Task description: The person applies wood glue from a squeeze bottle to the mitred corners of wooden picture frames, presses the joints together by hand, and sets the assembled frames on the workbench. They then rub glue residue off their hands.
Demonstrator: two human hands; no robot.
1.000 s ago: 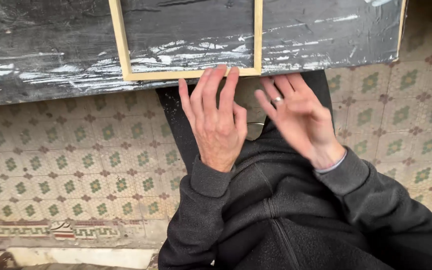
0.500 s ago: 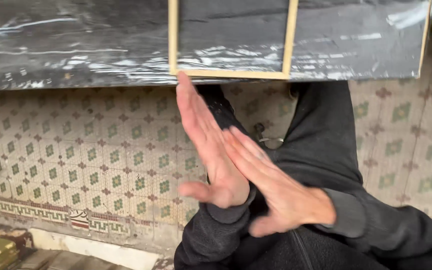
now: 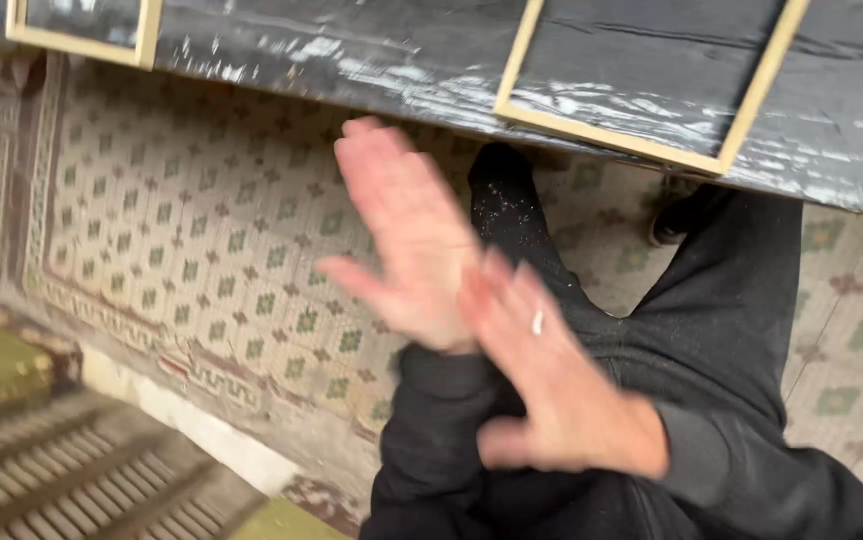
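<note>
My left hand (image 3: 406,235) is flat and open, fingers together pointing up and away, palm facing right. My right hand (image 3: 561,385) lies across it just below, flat too, with a ring on one finger; its fingertips touch the heel of the left palm. Both hands are blurred by motion and hold nothing. Dark sleeves cover both wrists. Under the hands are my legs in black trousers (image 3: 741,300) and a dark shoe (image 3: 496,165).
A black board (image 3: 401,60) with pale wooden frame strips (image 3: 611,135) runs across the top. Below it lies a patterned tile floor (image 3: 191,250) with green diamonds and a border. A stone step (image 3: 201,430) and a metal grate (image 3: 61,480) lie at lower left.
The hands came off the black board and turned flat against each other, the right sliding across the left. The view swung left, showing the step and grate.
</note>
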